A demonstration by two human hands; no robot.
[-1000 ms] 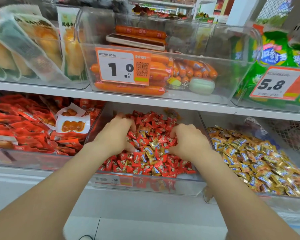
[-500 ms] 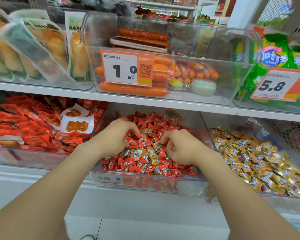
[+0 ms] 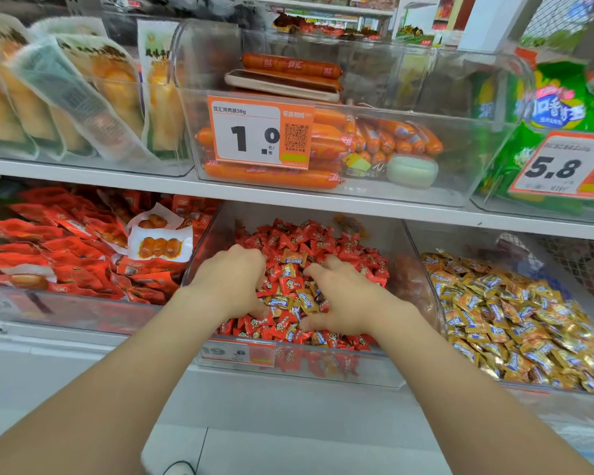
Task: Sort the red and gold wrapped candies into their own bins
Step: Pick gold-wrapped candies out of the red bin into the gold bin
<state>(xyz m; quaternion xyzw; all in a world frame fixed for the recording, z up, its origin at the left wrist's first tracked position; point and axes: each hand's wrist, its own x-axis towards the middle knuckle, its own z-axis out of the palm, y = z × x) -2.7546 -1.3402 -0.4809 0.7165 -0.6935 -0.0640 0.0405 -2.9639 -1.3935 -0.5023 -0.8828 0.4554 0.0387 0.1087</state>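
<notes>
Red wrapped candies (image 3: 323, 241) fill the clear middle bin (image 3: 340, 371) on the lower shelf, with gold wrapped candies (image 3: 294, 257) scattered among them. The clear bin (image 3: 422, 269) to its right holds a heap of gold candies (image 3: 511, 320). Both my hands are in the middle bin. My left hand (image 3: 230, 279) lies cupped on the pile, its fingertips buried. My right hand (image 3: 343, 299) is clawed over the pile, with a few gold candies (image 3: 306, 299) between its thumb and bent fingers.
A bin of red snack packets (image 3: 66, 255) stands to the left. The upper shelf edge (image 3: 288, 200) runs just above the candy bins and carries a sausage bin (image 3: 323, 180) with a price tag (image 3: 259, 132). Green bags (image 3: 563, 108) sit at upper right.
My two hands have drawn closer together in the red bin, raking candies toward the middle. The right hand's fingers have spread and closed over gold candies between the hands.
</notes>
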